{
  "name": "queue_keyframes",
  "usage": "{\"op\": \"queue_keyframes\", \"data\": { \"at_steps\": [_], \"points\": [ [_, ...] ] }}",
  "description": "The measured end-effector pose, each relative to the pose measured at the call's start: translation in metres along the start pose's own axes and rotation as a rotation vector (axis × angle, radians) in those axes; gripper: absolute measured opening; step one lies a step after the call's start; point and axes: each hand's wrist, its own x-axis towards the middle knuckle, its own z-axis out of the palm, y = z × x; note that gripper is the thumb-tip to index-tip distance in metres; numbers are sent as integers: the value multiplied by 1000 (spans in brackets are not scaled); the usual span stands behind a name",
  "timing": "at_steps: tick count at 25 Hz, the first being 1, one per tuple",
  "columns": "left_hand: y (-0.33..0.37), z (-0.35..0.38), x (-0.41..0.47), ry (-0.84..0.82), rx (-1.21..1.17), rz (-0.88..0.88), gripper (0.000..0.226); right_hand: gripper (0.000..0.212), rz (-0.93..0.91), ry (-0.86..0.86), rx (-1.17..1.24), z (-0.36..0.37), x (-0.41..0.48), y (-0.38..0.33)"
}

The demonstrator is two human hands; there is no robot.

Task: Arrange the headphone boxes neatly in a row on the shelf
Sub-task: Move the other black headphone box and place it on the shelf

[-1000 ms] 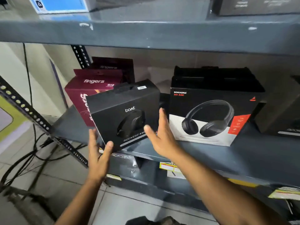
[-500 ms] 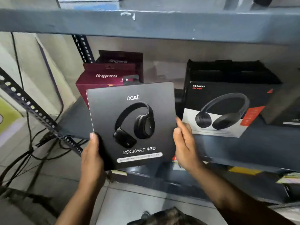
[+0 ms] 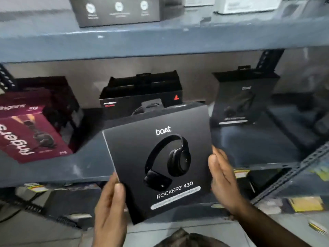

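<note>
I hold a black boAt Rockerz 430 box in front of the grey shelf, its printed face toward me and slightly tilted. My left hand grips its lower left edge and my right hand presses its right edge. Behind it on the shelf stands a black Rockerz box, partly hidden. A maroon Fingers box lies tilted at the left. Another dark boAt box stands at the right, blurred.
An upper shelf carries a dark box and pale boxes. A perforated metal brace slants at the lower right. Below the shelf are yellow labels and more boxes. Cables lie on the floor at the lower left.
I lifted the boAt box off the shelf, turned its face toward me and carried it to the right, in front of the black Rockerz box. The view swung right and up.
</note>
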Motion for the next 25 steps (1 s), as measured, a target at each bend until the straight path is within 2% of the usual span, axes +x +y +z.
{"op": "queue_keyframes", "data": {
  "at_steps": [1, 4, 7, 9, 14, 16, 18, 20, 22, 24, 25],
  "points": [
    [-6, 30, -6, -128, -33, 4, 28, 45, 33, 50, -3, -34, 5, 12],
    [-28, 113, -6, -446, -49, -11, 70, 32, 148, 205, 5, -117, 27, 43],
    [-43, 190, 6, -637, 36, -15, 91, 51, 204, 274, 6, -169, 53, 70],
    [-50, 225, 18, -661, 82, -3, 97, 62, 211, 305, 9, -186, 72, 83],
    [-62, 270, 52, -622, 103, 16, 97, 62, 202, 360, -12, -196, 104, 116],
    [-71, 278, 60, -590, 113, 50, 96, 72, 183, 395, 5, -196, 108, 126],
    [-76, 280, 68, -583, 127, 41, 106, 80, 186, 429, 119, -198, 117, 128],
    [-78, 278, 81, -608, 180, -14, 134, 66, 209, 453, 345, -200, 132, 125],
    [-73, 282, 101, -703, 216, -81, 151, 67, 305, 398, 536, -205, 147, 114],
    [-67, 291, 119, -793, 243, -109, 147, 86, 440, 305, 577, -210, 157, 104],
    [-66, 295, 125, -800, 246, -103, 135, 93, 479, 248, 577, -213, 161, 103]
  ]
}}
